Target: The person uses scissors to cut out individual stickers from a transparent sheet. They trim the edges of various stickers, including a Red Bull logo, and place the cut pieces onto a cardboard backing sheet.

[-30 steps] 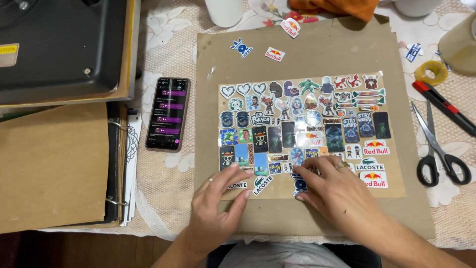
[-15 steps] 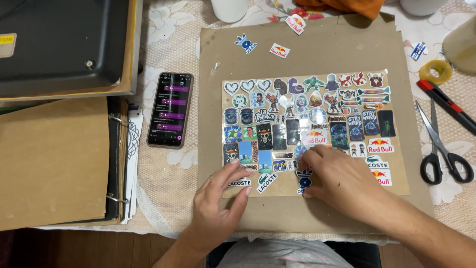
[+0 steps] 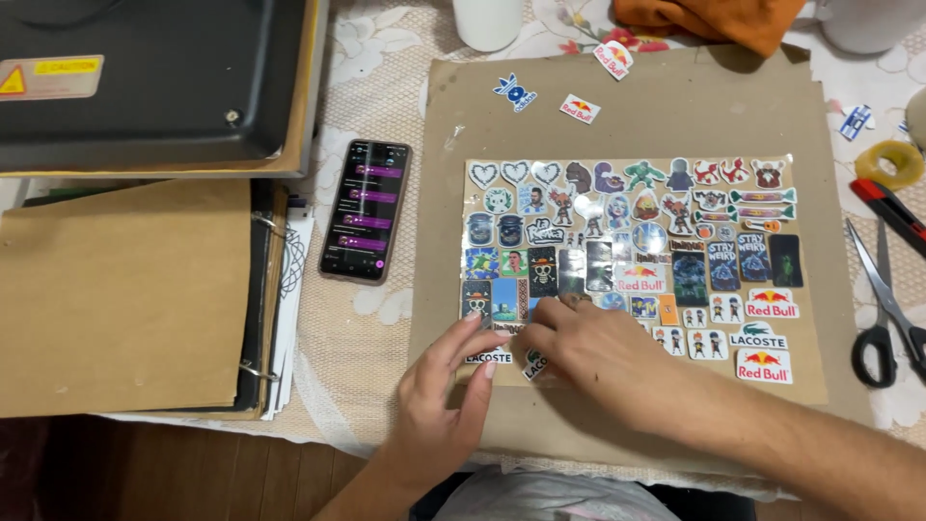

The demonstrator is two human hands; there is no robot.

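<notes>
A brown cardboard sheet (image 3: 627, 106) lies on the lace tablecloth and carries rows of small colourful stickers (image 3: 637, 232). My left hand (image 3: 444, 400) rests at the sheet's near left corner, its fingertips on a white rectangular sticker (image 3: 487, 358). My right hand (image 3: 603, 352) lies flat over the lower left rows, with its fingertips pressing on stickers near a black skull sticker (image 3: 542, 270). A sticker partly shows under it (image 3: 533, 365). Neither hand grips anything that I can see.
A phone (image 3: 366, 210) with a lit screen lies left of the sheet, beside a brown folder on a ring binder (image 3: 116, 299) and a black machine (image 3: 145, 77). Scissors (image 3: 883, 309), a red cutter (image 3: 889, 207) and a tape roll (image 3: 887, 162) lie right. Loose stickers (image 3: 515, 94) sit higher up.
My right hand has slid left across the lower rows, off the round blue sticker. My left hand has stayed on the white sticker. The camera has shifted slightly.
</notes>
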